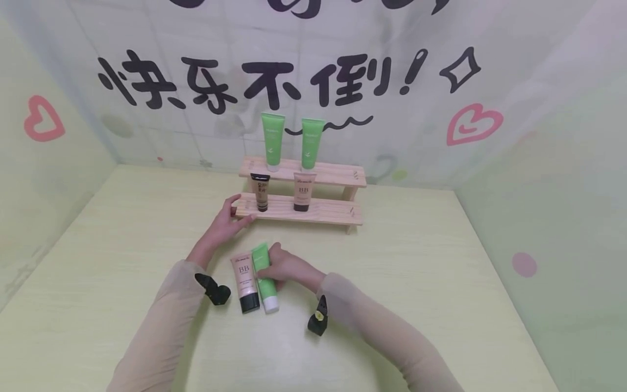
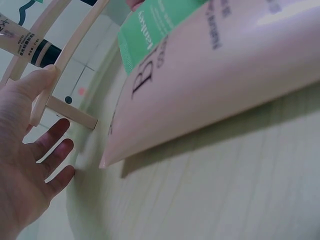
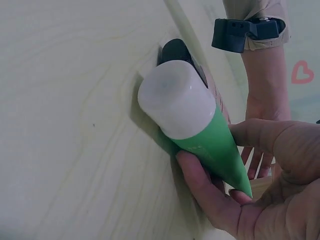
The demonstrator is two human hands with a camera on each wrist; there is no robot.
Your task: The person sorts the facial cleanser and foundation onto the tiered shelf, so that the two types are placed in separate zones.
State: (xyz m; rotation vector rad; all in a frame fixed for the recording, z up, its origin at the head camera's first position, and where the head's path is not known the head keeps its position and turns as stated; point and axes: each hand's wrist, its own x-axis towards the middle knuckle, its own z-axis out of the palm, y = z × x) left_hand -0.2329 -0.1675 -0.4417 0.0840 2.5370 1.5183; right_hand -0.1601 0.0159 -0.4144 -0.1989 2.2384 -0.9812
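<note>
My right hand [image 1: 290, 267] pinches a green squeeze tube [image 1: 267, 288] with a white cap, which lies low over the table; thumb and fingers sit on either side of it in the right wrist view. Right beside it on the table lies a pink BB cream tube [image 1: 245, 279] with a black cap. My left hand [image 1: 225, 225] holds the left end of a two-step wooden stand [image 1: 335, 211]. In the left wrist view its thumb lies on the lower step's edge, while several fingers spread below; the forefinger is hidden.
Two green tubes [image 1: 272, 139] stand upright on the upper step. On the lower step stand a small dark-topped brown tube [image 1: 262, 193] and a pink BB tube [image 1: 303, 191]. Printed walls [image 1: 411, 141] enclose the pale wooden table [image 1: 421, 261] at the back and sides.
</note>
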